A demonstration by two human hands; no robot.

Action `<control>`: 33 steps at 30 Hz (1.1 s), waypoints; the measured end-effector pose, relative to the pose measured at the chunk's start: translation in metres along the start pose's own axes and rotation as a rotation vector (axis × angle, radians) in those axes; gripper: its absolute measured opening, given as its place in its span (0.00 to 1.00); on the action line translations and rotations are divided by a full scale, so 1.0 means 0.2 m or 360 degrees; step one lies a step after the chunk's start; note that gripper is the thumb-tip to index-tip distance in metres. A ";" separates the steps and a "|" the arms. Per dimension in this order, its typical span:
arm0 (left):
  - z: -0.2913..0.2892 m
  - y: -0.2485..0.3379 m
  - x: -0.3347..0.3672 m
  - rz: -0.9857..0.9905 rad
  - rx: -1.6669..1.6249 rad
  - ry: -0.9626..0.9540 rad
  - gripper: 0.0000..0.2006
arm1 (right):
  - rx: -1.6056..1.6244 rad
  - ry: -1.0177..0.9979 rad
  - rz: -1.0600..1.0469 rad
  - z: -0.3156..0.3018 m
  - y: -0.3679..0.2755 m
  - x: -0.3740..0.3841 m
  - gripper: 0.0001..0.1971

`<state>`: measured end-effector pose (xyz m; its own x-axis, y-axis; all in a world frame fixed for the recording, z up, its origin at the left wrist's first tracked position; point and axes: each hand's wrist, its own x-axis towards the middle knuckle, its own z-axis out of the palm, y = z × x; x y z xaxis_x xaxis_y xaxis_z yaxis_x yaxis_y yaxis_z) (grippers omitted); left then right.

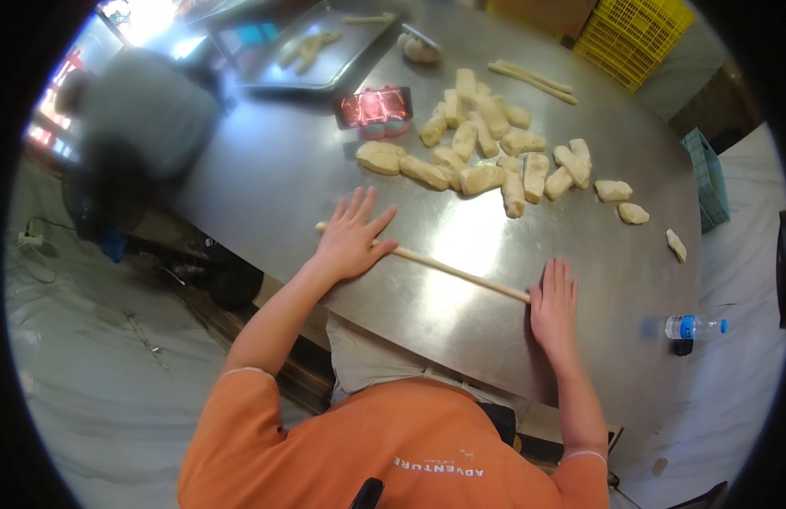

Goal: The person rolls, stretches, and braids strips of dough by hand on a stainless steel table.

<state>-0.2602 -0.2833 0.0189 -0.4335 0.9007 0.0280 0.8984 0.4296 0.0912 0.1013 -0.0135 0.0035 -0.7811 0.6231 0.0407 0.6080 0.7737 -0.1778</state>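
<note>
A long thin rope of pale dough (pixel 461 273) lies slantwise on the steel table in front of me. My left hand (pixel 353 235) rests flat over its left part, fingers spread, with the rope's tip poking out past the palm. At the other end, my right hand (pixel 556 304) lies flat with straight fingers, its thumb side against the rope and covering that end. Beyond both hands is a loose heap of short thick dough pieces (pixel 486 177). Smaller dough lumps (pixel 613 191) trail off to its right.
A phone (pixel 373 108) with a lit screen leans on a stand behind the heap. Farther back are a metal tray (pixel 342 64), two dough strips (pixel 533 82) and yellow crates (pixel 634 38). A water bottle (pixel 694 327) is at right; a blurred person (pixel 147 127) is at left.
</note>
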 end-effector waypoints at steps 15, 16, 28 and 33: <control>0.07 0.38 0.10 -0.0022 -0.0005 0.0215 0.35 | -0.0067 0.0155 -0.0434 0.05 -0.72 0.40 0.30; 0.08 0.30 0.17 -0.0097 0.0035 0.0312 0.35 | -0.0049 0.0054 -0.0438 -0.03 -0.68 0.38 0.29; 0.04 -0.25 -0.14 -0.0163 -0.0158 0.0204 0.35 | 0.0069 -0.0151 -0.0329 -0.11 -0.24 -0.03 0.31; -0.02 -0.31 0.05 -0.0448 0.0158 0.0140 0.37 | -0.0178 -0.0086 -0.0075 -0.09 0.00 0.06 0.33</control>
<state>-0.3194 -0.3014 0.0168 -0.6668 0.7383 0.1017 0.7428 0.6694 0.0104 0.0943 -0.0039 0.0223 -0.8139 0.5809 -0.0071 0.5801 0.8119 -0.0658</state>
